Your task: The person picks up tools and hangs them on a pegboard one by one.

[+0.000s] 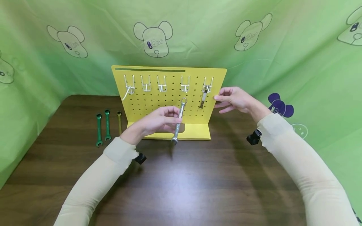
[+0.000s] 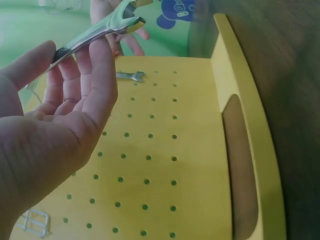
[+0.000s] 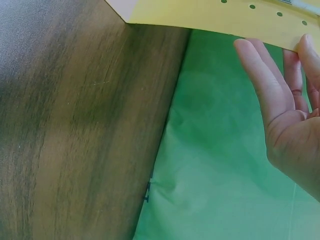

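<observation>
My left hand pinches a silver combination wrench between thumb and fingers, in front of a yellow pegboard. The ring end points up and the open end down toward the board's base. In the left wrist view the wrench's open jaw shows close up past the fingers. My right hand holds the pegboard's right edge, thumb on the front face and some fingers behind it. A smaller wrench hangs on the rightmost white hook, close to that hand.
Several other white hooks line the board's upper part. On the brown table, left of the board, lie two green wrenches and a yellowish one, partly hidden by my left wrist. A green printed curtain hangs behind.
</observation>
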`<state>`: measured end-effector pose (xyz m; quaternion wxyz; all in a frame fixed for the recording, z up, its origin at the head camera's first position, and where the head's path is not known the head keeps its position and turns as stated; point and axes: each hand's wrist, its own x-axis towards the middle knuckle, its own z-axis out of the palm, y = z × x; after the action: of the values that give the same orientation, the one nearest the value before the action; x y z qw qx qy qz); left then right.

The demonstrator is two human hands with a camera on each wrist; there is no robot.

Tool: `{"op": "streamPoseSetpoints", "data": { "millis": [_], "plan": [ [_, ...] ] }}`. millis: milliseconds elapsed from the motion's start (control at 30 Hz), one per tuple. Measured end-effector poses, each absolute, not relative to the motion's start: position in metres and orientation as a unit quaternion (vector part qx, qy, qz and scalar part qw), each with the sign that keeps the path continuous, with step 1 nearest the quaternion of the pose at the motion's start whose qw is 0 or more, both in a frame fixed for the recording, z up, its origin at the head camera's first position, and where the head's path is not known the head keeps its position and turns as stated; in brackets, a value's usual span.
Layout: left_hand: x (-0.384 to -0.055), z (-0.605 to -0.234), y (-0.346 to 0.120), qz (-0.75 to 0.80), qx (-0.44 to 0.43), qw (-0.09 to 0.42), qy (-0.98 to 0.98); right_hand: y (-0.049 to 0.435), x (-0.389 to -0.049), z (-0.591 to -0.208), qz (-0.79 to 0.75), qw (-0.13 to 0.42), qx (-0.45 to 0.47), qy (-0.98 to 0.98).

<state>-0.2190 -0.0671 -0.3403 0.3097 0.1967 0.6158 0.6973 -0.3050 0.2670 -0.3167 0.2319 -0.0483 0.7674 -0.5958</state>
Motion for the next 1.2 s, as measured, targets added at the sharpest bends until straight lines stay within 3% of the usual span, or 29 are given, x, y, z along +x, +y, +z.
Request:
{"op": "streamPoseSetpoints", "data": {
  "millis": [1033, 1200],
  "plan": [
    [-0.234, -0.328, -0.052, 0.702, 0.215, 0.260, 0.627, 0.268, -0.307, -0.315, -0.601, 0.238, -0.048, 0.762],
    [-0.236, -0.333, -0.049, 0.691, 0.207, 0.221, 0.656, 0.268, -0.306, -0.316, -0.600, 0.238, -0.051, 0.762]
  ]
}}
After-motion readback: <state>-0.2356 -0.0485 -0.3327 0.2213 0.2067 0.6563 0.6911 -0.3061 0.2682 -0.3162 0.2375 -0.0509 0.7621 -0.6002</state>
